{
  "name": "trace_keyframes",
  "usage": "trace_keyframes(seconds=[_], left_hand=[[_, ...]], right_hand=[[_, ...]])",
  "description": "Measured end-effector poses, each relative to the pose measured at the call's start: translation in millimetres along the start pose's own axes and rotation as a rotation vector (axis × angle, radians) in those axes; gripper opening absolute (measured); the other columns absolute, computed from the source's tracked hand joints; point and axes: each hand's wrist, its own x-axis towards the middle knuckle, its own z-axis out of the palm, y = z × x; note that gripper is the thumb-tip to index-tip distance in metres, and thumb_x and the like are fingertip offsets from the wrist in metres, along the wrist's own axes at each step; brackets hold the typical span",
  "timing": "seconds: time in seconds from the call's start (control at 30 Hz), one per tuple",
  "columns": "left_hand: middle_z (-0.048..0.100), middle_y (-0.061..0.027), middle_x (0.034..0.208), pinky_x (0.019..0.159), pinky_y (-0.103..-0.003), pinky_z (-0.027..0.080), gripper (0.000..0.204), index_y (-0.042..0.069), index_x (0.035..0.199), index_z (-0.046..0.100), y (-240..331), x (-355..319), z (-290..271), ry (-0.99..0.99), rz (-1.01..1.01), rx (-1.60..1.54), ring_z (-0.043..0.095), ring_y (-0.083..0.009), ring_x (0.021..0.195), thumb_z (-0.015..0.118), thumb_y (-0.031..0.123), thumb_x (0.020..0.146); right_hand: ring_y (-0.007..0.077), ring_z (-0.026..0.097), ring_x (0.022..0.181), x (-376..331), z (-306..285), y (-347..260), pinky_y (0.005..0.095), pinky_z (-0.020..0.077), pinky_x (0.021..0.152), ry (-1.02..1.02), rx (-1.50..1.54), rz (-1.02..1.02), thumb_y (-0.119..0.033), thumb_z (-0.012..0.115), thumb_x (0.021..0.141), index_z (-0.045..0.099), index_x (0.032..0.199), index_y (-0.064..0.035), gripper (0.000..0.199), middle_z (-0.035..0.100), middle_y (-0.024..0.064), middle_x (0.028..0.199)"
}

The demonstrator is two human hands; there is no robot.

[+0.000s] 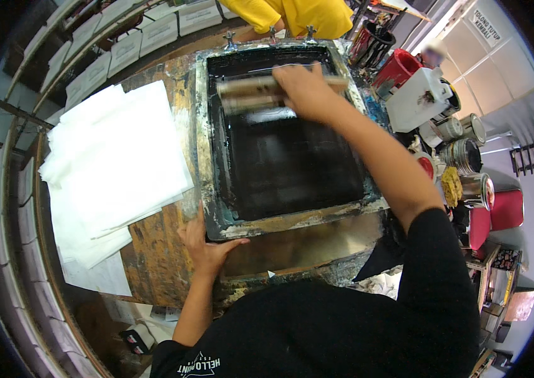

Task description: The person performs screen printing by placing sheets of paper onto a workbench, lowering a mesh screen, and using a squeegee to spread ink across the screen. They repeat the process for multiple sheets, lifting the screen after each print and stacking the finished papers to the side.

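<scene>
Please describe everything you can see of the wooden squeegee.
The squeegee is a long bar with a pale wooden handle, smeared with dried ink. It lies crosswise at the far end of the black mesh inside the screen frame. The right hand grips its right half from above. Its lower edge meets the mesh; the blade itself cannot be made out.

Evenly lit interior seen through a wide fisheye lens, with black vignette at all four corners.
Straight edges bow toward the rim; sheen glints on the dark screen (292, 151) at centre; upper right is brightest; the right hand (304, 88) shows slight motion blur.
</scene>
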Motion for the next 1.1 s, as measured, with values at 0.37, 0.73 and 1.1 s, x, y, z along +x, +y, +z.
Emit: trace_keyframes(seconds=[0.37, 0.73, 1.1], left_hand=[[0.059, -0.0164, 0.146, 0.108, -0.034, 0.05, 0.112, -0.008, 0.161, 0.038, 69.4, 49.5, -30.0, 0.261, -0.075, -0.774, 0.06, -0.0219, 0.128, 0.098, 0.039, 0.079], [0.07, -0.0186, 0.104, 0.082, -0.044, 0.055, 0.033, 0.0, 0.114, 0.075, -36.5, 291.8, 107.7, 0.286, 0.249, -0.1, 0.069, -0.0319, 0.095, 0.074, 0.03, 0.102], [0.071, -0.0226, 0.087, 0.07, -0.046, 0.053, 0.028, 0.0, 0.103, 0.075, -36.8, 310.9, 107.6, 0.189, 0.115, -0.16, 0.068, -0.0396, 0.076, 0.071, 0.027, 0.103]], right_hand=[[0.0283, 0.059, 0.101, -161.5, -143.6, -115.9, 0.0545, 0.0373, 0.098, 0.273, 0.033, 0.075, -0.033, 0.082, 0.081, 0.061, 0.113, -0.012, 0.043, 0.059, 0.0071, 0.1], [0.0191, 0.054, 0.063, -19.9, -239.7, -39.4, 0.0433, 0.0497, 0.072, 0.549, -0.112, 0.053, -0.061, 0.044, 0.109, 0.064, 0.074, -0.0084, 0.066, 0.058, 0.0041, 0.065], [0.0151, 0.051, 0.053, -7.6, -250.7, -40.1, 0.0362, 0.0442, 0.055, 0.454, 0.06, 0.144, -0.061, 0.049, 0.107, 0.066, 0.073, -0.0054, 0.067, 0.059, 0.0057, 0.061]])
